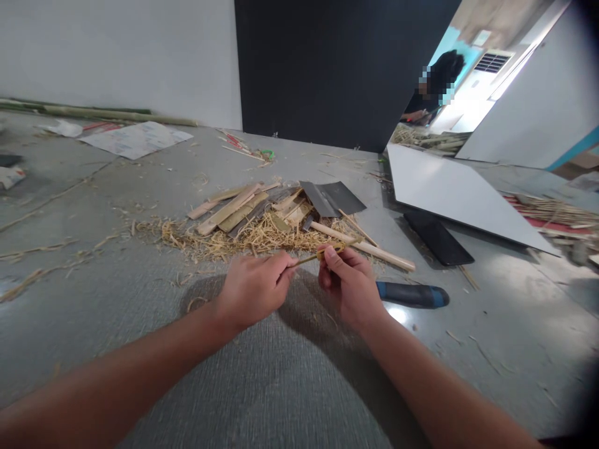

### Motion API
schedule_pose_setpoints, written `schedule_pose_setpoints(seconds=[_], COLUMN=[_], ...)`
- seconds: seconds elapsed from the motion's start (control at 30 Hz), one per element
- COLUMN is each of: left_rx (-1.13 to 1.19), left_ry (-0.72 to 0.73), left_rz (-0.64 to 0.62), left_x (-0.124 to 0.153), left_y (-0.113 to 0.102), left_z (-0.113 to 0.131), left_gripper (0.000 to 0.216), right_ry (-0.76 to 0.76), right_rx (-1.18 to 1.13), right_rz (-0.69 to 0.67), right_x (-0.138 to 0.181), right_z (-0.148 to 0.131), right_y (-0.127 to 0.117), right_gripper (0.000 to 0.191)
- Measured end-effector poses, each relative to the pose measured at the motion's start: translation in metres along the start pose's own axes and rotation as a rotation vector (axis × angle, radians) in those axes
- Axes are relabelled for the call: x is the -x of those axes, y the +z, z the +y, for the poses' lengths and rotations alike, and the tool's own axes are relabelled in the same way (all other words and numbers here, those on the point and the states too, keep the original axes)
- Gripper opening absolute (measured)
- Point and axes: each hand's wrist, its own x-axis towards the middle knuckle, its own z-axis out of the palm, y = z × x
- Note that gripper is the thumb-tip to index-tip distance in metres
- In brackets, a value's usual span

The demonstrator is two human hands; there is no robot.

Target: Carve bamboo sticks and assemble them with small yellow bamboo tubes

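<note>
Floor [515, 324] strewn w/ shavings [253, 244]. L hand [255, 287] closed on a thin strip [306, 259]; R hand [350, 280] pinches it plus a yellowish bit [321, 254], can't tell what. Strip's held just this side of the shavings. Step's prob. working it between 2 hands; I'd say next move calls for steady pinching.

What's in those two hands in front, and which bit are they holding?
A thin stick. The left hand grips its left part; the right hand pinches it farther along.
</note>
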Motion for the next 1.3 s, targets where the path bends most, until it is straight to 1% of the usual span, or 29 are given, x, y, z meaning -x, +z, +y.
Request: schedule_pose_setpoints(seconds=[0.03, 0.1, 0.2, 0.23, 0.3, 0.4, 0.47, 0.53, 0.6, 0.67, 0.7, 0.73, 0.77, 0.8, 0.83, 0.9, 0.93, 1.0, 1.03, 1.1, 1.13, 1.3], left_rx=[0.035, 0.185, 0.456, 0.509, 0.523, 0.477, 0.527, 0.653, 0.863, 1.106, 1.183, 1.215, 1.211, 1.176, 1.113, 0.899, 0.758, 0.480, 0.375, 0.244, 0.210, 0.106], left_ry=[-0.005, -0.044, -0.125, -0.131, -0.096, -0.041, -0.052, -0.109, -0.232, -0.359, -0.369, -0.347, -0.309, -0.264, -0.215, -0.111, -0.052, 0.079, 0.132, 0.193, 0.204, 0.224], left_rz=[-0.030, -0.101, -0.180, -0.203, -0.214, -0.127, -0.078, -0.069, -0.026, 0.107, 0.197, 0.309, 0.400, 0.414, 0.348, 0.072, -0.049, -0.191, -0.221, -0.238, -0.227, -0.123], left_x=[0.000, -0.002, -0.005, -0.006, -0.007, -0.008, -0.010, -0.013, -0.018, -0.026, -0.030, -0.033, -0.035, -0.036, -0.035, -0.030, -0.027, -0.020, -0.017, -0.015, -0.014, -0.013], left_y=[0.000, -0.002, -0.004, -0.005, -0.006, -0.008, -0.010, -0.012, -0.015, -0.020, -0.023, -0.027, -0.030, -0.033, -0.035, -0.036, -0.035, -0.031, -0.028, -0.023, -0.022, -0.018], left_z=[0.001, 0.004, 0.009, 0.009, 0.010, 0.012, 0.013, 0.012, 0.006, -0.005, -0.012, -0.017, -0.022, -0.025, -0.026, -0.021, -0.017, -0.007, -0.002, 0.003, 0.004, 0.000], left_gripper=[0.027, 0.029, 0.036, 0.039, 0.038, 0.032, 0.029, 0.030, 0.029, 0.027, 0.027, 0.027, 0.030, 0.032, 0.033, 0.030, 0.029, 0.026, 0.026, 0.027, 0.029, 0.030], right_ry=[0.002, -0.011, -0.073, -0.100, -0.159, -0.233, -0.248, -0.240, -0.224, -0.191, -0.170, -0.147, -0.116, -0.073, -0.021, 0.082, 0.124, 0.175, 0.190, 0.219, 0.228, 0.210], right_rx=[0.007, 0.054, 0.215, 0.276, 0.381, 0.538, 0.655, 0.746, 0.799, 0.793, 0.757, 0.684, 0.571, 0.427, 0.262, -0.065, -0.192, -0.342, -0.377, -0.404, -0.406, -0.374], right_rz=[-0.007, -0.038, -0.127, -0.168, -0.243, -0.343, -0.431, -0.519, -0.579, -0.613, -0.602, -0.566, -0.507, -0.431, -0.349, -0.196, -0.132, -0.035, -0.005, 0.020, 0.023, 0.033], right_x=[0.000, 0.000, 0.001, 0.002, 0.005, 0.010, 0.012, 0.015, 0.017, 0.016, 0.016, 0.014, 0.012, 0.010, 0.007, 0.002, 0.000, -0.004, -0.005, -0.007, -0.007, -0.007], right_z=[0.001, 0.002, 0.006, 0.007, 0.007, 0.005, 0.003, 0.000, -0.001, 0.000, 0.001, 0.002, 0.003, 0.004, 0.003, 0.000, -0.003, -0.007, -0.009, -0.010, -0.009, -0.005], right_y=[0.000, -0.001, -0.004, -0.005, -0.006, -0.006, -0.005, -0.003, -0.002, -0.002, -0.003, -0.003, -0.004, -0.004, -0.004, -0.005, -0.005, -0.006, -0.006, -0.007, -0.007, -0.006], right_gripper=[0.025, 0.025, 0.024, 0.024, 0.027, 0.031, 0.033, 0.036, 0.036, 0.036, 0.036, 0.035, 0.034, 0.031, 0.026, 0.019, 0.017, 0.016, 0.016, 0.015, 0.015, 0.022])
